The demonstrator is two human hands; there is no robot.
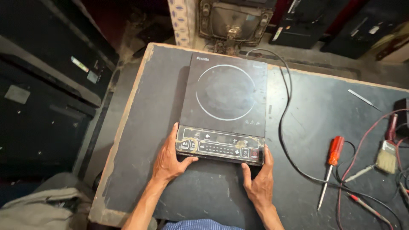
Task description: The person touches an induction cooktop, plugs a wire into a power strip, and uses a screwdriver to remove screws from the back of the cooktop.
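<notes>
A black induction cooktop [226, 91] with a white ring on its glass top lies flat on a dark worktable [140, 127]. Its worn control panel faces me. My left hand [169, 159] grips the near left corner of the cooktop, thumb under the front edge. At the near right corner, my right hand [259, 181] holds the front edge, fingers along the side. The cooktop's black power cord [284, 127] loops off to the right across the table.
A red-handled screwdriver [331, 164], a paintbrush [387, 154], red and black probe leads [362, 204] and a thin metal strip [362, 99] lie at the table's right. An old appliance [234, 21] stands behind the table. Dark cabinets stand at left.
</notes>
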